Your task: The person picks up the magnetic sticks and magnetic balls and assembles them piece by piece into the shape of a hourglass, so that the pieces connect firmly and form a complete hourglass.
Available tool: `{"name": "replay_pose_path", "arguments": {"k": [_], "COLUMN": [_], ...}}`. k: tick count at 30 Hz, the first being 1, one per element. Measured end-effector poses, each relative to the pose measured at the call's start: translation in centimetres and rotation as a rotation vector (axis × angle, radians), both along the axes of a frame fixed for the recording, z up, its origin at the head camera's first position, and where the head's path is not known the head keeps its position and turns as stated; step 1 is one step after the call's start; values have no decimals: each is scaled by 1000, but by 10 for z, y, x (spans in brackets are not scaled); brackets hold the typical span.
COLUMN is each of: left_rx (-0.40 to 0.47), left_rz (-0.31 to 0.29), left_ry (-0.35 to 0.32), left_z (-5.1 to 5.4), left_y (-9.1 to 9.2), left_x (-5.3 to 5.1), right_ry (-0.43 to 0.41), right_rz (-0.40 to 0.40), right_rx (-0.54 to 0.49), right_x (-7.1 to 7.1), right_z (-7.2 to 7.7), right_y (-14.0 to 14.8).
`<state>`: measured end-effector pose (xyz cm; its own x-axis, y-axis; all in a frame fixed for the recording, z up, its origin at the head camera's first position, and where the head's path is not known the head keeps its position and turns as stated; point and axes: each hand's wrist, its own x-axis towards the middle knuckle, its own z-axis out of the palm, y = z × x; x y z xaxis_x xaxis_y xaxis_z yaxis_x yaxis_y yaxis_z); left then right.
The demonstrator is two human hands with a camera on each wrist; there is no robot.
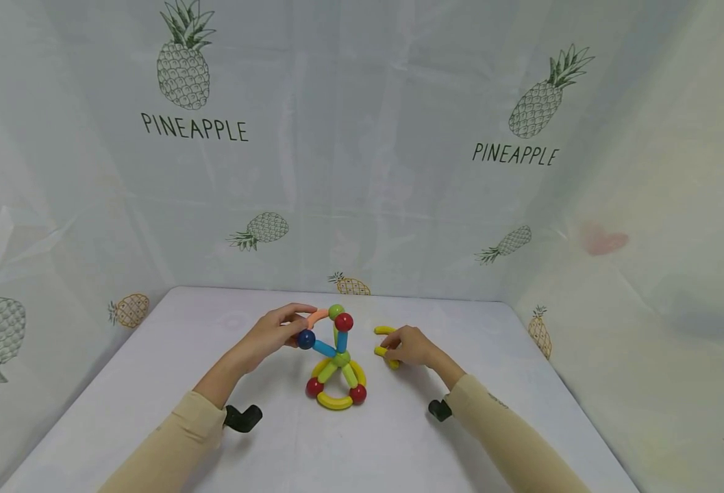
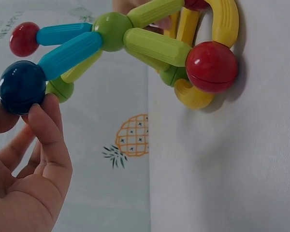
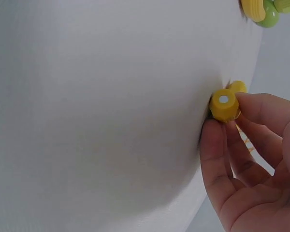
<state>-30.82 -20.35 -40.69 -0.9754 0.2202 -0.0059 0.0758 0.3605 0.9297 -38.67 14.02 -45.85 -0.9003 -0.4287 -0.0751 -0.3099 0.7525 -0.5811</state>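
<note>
A toy frame of rods and balls (image 1: 341, 359) stands on the table on a ring of yellow curved rods and balls. My left hand (image 1: 279, 329) pinches its dark blue ball (image 2: 23, 87), at the end of a blue rod (image 2: 72, 54). Close to those fingers, an orange curved rod (image 1: 317, 317) reaches to a green ball (image 1: 335, 311) at the top. To the right of the frame, my right hand (image 1: 409, 346) pinches a yellow curved rod (image 3: 224, 105) low at the table surface. Its end, with a pale round spot, faces the right wrist camera.
Beyond the right hand, another yellow curved rod (image 1: 384, 330) lies on the white table (image 1: 300, 452). A curtain with pineapple prints (image 1: 362, 171) hangs behind the table and along both sides. Black straps (image 1: 242, 418) stick out at the wrists.
</note>
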Motion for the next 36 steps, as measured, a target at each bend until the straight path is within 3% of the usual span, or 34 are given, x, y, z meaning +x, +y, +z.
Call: {"name": "replay_pose_path", "arguments": {"k": [6, 11, 23, 36], "left_rx": [0, 3, -17, -10], "left_rz": [4, 11, 33, 21], "left_ry": [-5, -9, -16, -20], "left_z": [-3, -3, -3, -1], "left_y": [0, 0, 2, 1], "left_x": [-2, -2, -2, -2], "right_ry": [2, 23, 128, 252], "right_rz": [21, 19, 51, 46], "right_rx": [-4, -90, -339, -497], "right_x": [2, 3, 22, 43], "right_z": [3, 13, 63, 100], "right_y": [1, 2, -16, -47]}}
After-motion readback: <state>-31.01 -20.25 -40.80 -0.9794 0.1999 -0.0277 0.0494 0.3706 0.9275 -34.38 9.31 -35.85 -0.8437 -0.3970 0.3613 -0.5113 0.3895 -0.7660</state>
